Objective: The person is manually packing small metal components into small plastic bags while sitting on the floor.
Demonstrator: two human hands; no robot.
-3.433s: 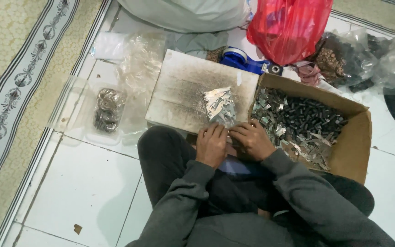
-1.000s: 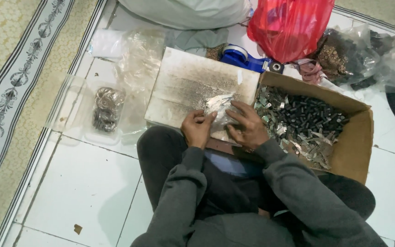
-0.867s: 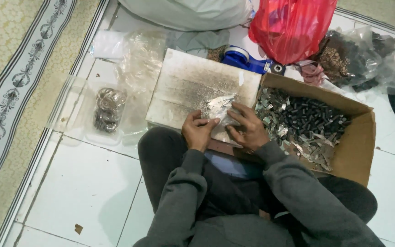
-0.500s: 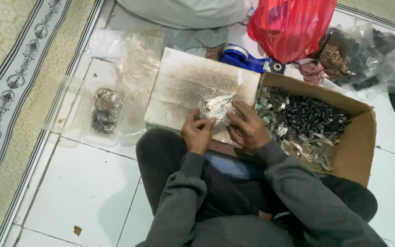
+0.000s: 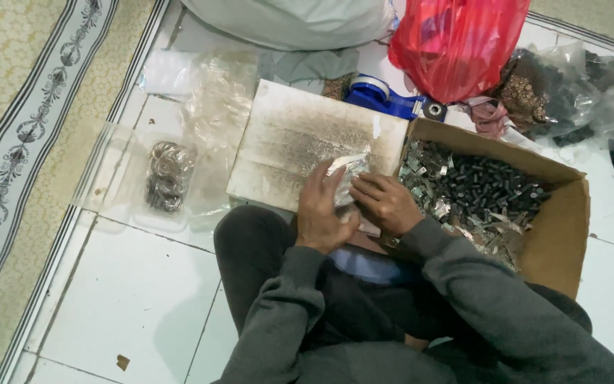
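Observation:
I sit on the floor with a dirty white board [image 5: 300,139] across my lap. A small clear plastic bag of metal parts [image 5: 347,174] lies on the board's near right corner. My left hand [image 5: 321,213] presses on the bag's left side, fingers curled over it. My right hand [image 5: 385,203] holds the bag's right edge from the other side. Both hands touch the bag, and it is partly hidden under the fingers.
A cardboard box [image 5: 563,242] of dark and silvery small parts sits at my right. Clear bags with metal rings [image 5: 165,178] lie on the white tiles at left. A blue tape dispenser [image 5: 385,96], a red plastic bag [image 5: 456,43] and more bags lie behind. A patterned carpet [image 5: 30,128] borders the left.
Both hands have moved forward from my lap onto the board and closed over the small bag. Over the last second they stay nearly still.

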